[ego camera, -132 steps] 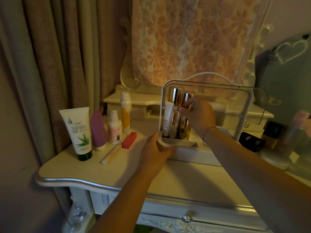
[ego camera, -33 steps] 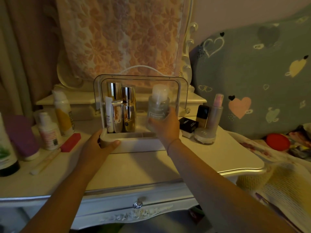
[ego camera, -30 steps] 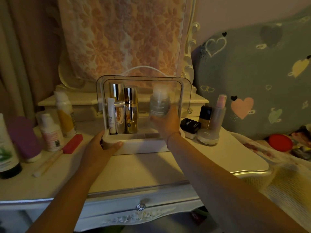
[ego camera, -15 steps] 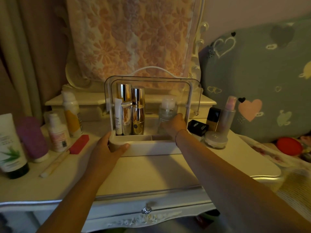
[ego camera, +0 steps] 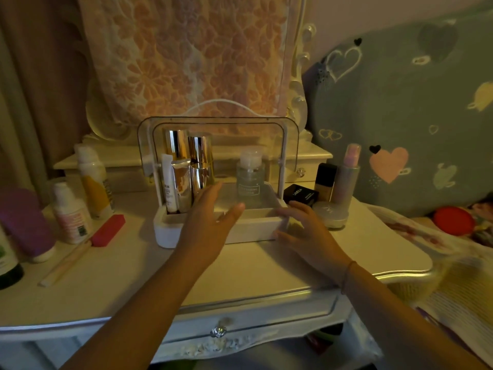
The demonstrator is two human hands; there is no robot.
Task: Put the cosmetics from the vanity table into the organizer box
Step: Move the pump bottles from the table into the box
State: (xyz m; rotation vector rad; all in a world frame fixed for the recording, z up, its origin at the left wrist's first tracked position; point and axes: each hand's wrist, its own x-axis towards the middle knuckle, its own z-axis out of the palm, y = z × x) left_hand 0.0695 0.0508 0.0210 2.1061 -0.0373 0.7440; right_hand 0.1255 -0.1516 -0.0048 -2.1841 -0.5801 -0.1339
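The white organizer box [ego camera: 168, 231] with a clear raised lid stands mid-table. Inside on the left are gold and silver bottles [ego camera: 198, 166] and a white tube; a clear pump bottle [ego camera: 249, 180] stands alone at its right. My left hand [ego camera: 210, 225] hovers open over the box's front wall, fingers apart, holding nothing. My right hand [ego camera: 306, 233] is open at the box's right front corner, fingertips near or on the edge. Loose cosmetics remain on the table: a black box [ego camera: 300, 194], a dark bottle [ego camera: 324, 177], a pink-capped spray [ego camera: 346, 180] and a round jar [ego camera: 330, 213].
Left of the box stand a yellow bottle [ego camera: 93, 180], a small pink-labelled bottle [ego camera: 70, 212], a purple tube [ego camera: 25, 222], a red stick [ego camera: 108, 231] and a pale pencil [ego camera: 65, 263]. A covered mirror rises behind. A bed with a heart-print pillow [ego camera: 400, 116] lies to the right.
My right hand let go of the clear pump bottle inside the box and drew back to the right front corner. My left hand left the box's left corner and moved over its front.
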